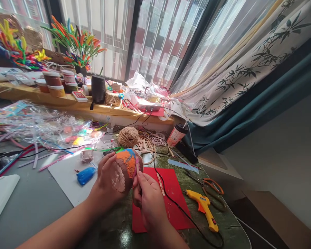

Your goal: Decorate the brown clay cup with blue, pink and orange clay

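My left hand (105, 176) is wrapped round a brown rounded object (129, 166), holding it up over the table. Patches of orange, blue and green clay cover its upper part, and a pale, rough oval shows on its near side. Between the thumb and fingers of my right hand (147, 193) is a thin wooden craft stick (137, 167). Pinkish purple colour shows by the stick's upper end, which lies against the object's right side. Below my right hand lies a red sheet (176, 204), and left of my left hand is a packet of blue clay (85, 176).
A yellow glue gun (203, 209) and scissors (214, 188) lie at the right, near the table edge. A black cord (180, 207) crosses the red sheet beside another stick (160, 184). Behind are a twine ball (128, 137), a tilted paper cup (176, 135) and plastic bags (57, 124).
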Action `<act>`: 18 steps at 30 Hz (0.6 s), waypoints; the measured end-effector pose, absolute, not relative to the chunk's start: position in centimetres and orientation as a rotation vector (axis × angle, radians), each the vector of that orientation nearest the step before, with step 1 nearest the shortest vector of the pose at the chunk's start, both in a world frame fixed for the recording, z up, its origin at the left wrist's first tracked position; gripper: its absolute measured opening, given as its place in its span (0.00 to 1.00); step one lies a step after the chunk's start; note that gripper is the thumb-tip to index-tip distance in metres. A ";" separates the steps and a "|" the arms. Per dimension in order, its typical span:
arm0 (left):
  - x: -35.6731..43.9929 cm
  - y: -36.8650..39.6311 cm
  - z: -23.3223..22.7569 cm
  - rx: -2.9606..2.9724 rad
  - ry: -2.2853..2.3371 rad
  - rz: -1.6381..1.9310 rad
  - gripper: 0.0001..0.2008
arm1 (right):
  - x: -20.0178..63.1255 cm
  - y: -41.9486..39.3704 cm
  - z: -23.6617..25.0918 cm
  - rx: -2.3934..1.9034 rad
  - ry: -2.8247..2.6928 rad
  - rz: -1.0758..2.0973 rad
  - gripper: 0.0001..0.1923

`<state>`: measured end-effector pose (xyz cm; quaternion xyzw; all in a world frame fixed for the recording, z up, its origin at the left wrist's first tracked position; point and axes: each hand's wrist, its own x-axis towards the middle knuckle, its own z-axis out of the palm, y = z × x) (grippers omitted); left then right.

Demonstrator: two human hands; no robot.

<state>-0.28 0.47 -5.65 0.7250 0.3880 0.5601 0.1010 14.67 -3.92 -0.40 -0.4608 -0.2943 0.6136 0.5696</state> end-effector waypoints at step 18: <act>-0.1 0.0 -5.2 1.861 1.333 1.553 0.54 | 14.1 -5.0 -1.0 -1.131 -0.768 1.447 0.36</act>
